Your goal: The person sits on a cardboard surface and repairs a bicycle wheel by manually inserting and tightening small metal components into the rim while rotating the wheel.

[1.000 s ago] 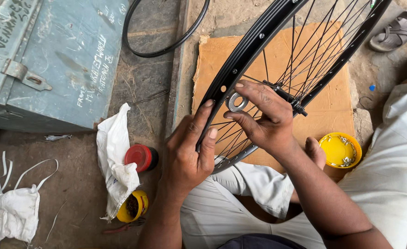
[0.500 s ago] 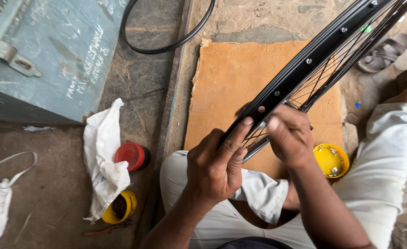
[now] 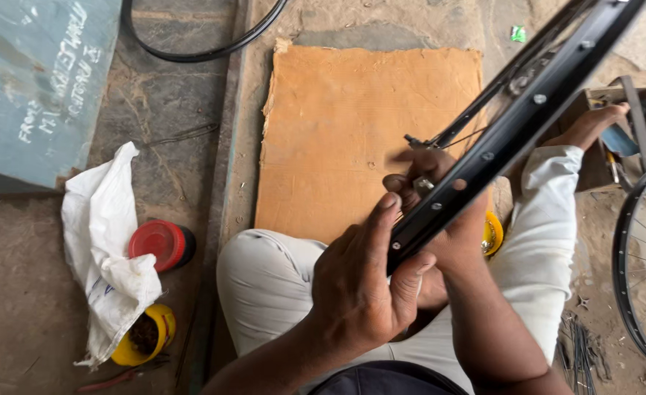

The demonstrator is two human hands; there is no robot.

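Rim (image 3: 513, 139) runs diagonally, lower-left to upper-right; left hand (image 3: 359, 285) grips its lower end, right hand (image 3: 429, 194) (behind it) pinches a spoke nipple (image 3: 423, 185).

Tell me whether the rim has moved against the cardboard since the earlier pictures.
Yes. The rim earlier lay across the cardboard; now it crosses only the sheet's right edge, having swung right. The left hand grips its lower end.
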